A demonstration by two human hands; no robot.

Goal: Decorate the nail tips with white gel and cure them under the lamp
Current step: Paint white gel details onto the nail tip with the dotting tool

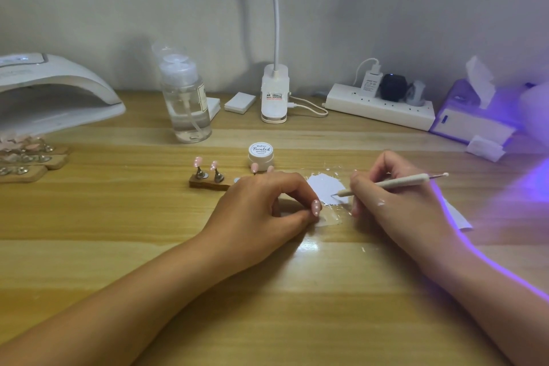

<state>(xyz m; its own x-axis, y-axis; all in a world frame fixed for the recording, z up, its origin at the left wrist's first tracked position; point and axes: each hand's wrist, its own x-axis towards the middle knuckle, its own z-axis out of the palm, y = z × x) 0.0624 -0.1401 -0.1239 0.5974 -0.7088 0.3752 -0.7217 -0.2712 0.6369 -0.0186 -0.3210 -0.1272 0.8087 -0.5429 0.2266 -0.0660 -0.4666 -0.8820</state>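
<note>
The left hand has its fingers curled, pinching a pink nail tip dotted with white, low over the desk. The right hand has its fingers wrapped round a dotting pen, whose point touches a white gel patch just beside the nail tip. Behind the left hand are a lidded gel jar and a wooden stand carrying more pink tips. Farther back stand a pump bottle, a clip lamp and a power strip. The curing lamp sits far left.
</note>
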